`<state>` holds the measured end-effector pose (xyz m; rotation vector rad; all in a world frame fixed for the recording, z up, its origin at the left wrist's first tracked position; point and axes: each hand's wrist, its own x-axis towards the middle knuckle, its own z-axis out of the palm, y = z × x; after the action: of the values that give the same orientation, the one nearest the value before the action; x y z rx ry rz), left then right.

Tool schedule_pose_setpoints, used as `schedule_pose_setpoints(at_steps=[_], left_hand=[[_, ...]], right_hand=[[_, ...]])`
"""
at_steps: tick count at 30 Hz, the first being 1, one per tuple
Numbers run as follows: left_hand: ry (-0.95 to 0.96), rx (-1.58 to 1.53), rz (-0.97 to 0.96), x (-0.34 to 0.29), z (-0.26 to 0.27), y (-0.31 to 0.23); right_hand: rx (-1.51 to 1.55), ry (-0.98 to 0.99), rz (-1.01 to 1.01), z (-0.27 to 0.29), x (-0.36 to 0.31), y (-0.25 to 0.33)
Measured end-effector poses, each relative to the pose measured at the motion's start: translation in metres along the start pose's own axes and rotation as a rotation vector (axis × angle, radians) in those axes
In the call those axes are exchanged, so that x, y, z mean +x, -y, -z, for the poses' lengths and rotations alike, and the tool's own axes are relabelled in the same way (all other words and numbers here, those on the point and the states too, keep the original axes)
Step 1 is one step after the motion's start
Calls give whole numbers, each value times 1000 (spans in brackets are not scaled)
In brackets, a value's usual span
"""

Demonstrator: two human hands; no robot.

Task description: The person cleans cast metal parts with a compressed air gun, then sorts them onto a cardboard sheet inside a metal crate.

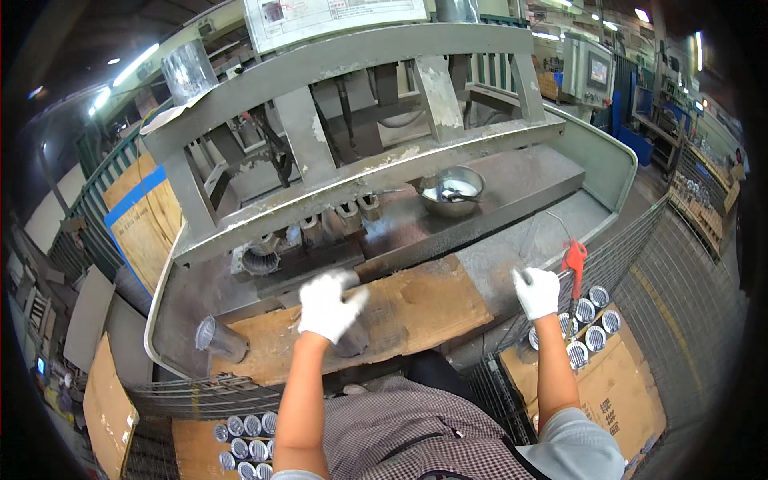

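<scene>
My left hand (330,306), in a white glove, hovers over the brown cardboard sheet (424,308) on the bench. Its thumb stands off from the palm, but motion smears the fingers. Just below it, a dark grey cylindrical part (350,342) stands on the cardboard, partly hidden by the wrist. Off to the right, my white-gloved right hand (538,293) has its fingers curled at the bench's right part. Something dark shows at the fingertips, too small and blurred to name. A red air gun (574,258) hangs close beside that hand, apart from it.
A clear-walled cylindrical part (222,340) stands at the cardboard's left end. Behind are a metal fixture (308,254) and a metal bowl (453,192) of whitish liquid. A grey frame (360,172) spans the bench. Trays of cylindrical parts sit low at left (252,424) and right (594,339).
</scene>
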<state>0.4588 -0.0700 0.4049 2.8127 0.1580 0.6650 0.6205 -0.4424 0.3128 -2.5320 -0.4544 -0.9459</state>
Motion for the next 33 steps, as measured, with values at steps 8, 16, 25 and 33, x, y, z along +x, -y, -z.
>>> schedule_pose_setpoints(at_steps=[8, 16, 25, 33], left_hand=[[274, 111, 93, -3, -14, 8], [237, 88, 98, -5, -24, 16], [382, 52, 169, -5, -24, 14], [5, 33, 98, -22, -59, 29]], right_hand=[[94, 141, -171, 6, 3, 5], [101, 47, 78, -10, 125, 65], [38, 202, 29, -75, 156, 74], [492, -72, 100, -88, 100, 94]])
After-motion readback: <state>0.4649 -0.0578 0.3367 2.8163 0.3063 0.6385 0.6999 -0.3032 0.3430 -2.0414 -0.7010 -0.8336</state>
